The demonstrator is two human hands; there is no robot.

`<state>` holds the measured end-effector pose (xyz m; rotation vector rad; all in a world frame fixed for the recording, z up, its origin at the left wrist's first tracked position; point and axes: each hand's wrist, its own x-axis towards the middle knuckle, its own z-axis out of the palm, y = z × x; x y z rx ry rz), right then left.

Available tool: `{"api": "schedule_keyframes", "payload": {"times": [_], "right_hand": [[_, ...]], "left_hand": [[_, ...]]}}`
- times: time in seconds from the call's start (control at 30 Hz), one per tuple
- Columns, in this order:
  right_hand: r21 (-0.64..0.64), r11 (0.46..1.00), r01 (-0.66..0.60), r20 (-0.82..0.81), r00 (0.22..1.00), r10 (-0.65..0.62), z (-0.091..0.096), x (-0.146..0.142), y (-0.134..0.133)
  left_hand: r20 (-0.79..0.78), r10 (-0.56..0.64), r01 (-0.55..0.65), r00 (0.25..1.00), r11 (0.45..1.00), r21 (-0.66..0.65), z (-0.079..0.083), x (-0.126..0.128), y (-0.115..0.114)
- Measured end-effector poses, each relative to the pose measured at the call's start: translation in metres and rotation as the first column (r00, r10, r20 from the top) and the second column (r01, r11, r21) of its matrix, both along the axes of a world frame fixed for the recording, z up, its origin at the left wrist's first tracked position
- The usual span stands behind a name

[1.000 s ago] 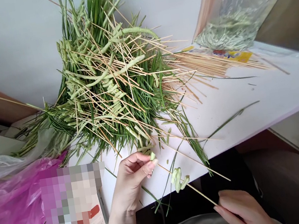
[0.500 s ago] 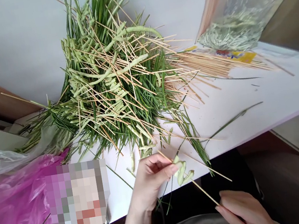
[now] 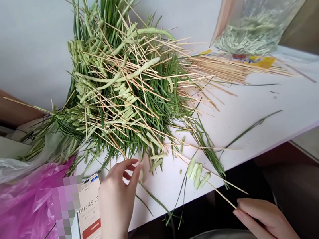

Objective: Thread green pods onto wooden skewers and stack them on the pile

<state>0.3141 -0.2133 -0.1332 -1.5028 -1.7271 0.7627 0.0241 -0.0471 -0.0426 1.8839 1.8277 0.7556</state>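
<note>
My right hand (image 3: pixel 264 216) grips the lower end of a thin wooden skewer (image 3: pixel 221 194) between thumb and fingers. Threaded near its upper part are several pale green bean pieces (image 3: pixel 196 173), folded side by side over the table's front edge. To the left, my left hand (image 3: pixel 120 186) is open above the table with its fingers curved and nothing visibly held. Its fingertips hover close to a short bean piece (image 3: pixel 141 175) at the front of the pile. Other cut bean pieces (image 3: pixel 156 162) lie just beyond.
A big heap of green stalks (image 3: pixel 155 96) carries loose skewers and long beans. More skewers (image 3: pixel 224 67) lie on a yellow wrapper at right, beside a clear bag of green pieces (image 3: pixel 249 38). A phone (image 3: pixel 91 211) showing a timer and a pink plastic bag (image 3: pixel 18 222) are at left.
My left hand has let go of the bean pieces on the skewer and moved left toward the loose piece. The right hand still holds the skewer, shifted slightly right.
</note>
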Motion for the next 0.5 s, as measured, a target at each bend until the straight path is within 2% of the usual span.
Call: {"api": "schedule_keyframes", "payload": {"times": [0.1, 0.33, 0.43, 0.5], "right_hand": [[-0.044, 0.999, 0.01, 0.024, 1.0, -0.009, -0.002, 0.0, -0.001], [0.036, 0.999, -0.021, 0.004, 1.0, 0.02, 0.002, -0.003, 0.005], [0.042, 0.999, -0.011, 0.018, 1.0, 0.011, 0.003, -0.003, 0.004], [0.03, 1.0, 0.001, 0.025, 1.0, -0.002, 0.004, -0.004, 0.002]], "left_hand": [[-0.148, -0.008, 0.003, 0.989, 0.999, -0.036, -0.001, -0.01, 0.0], [-0.248, -0.078, 0.044, 0.966, 0.989, -0.14, -0.004, 0.0, 0.0], [-0.137, -0.072, 0.051, 0.988, 0.987, -0.149, -0.001, 0.003, 0.001], [0.099, -0.088, 0.103, 0.991, 0.982, -0.156, 0.001, 0.004, 0.001]]}}
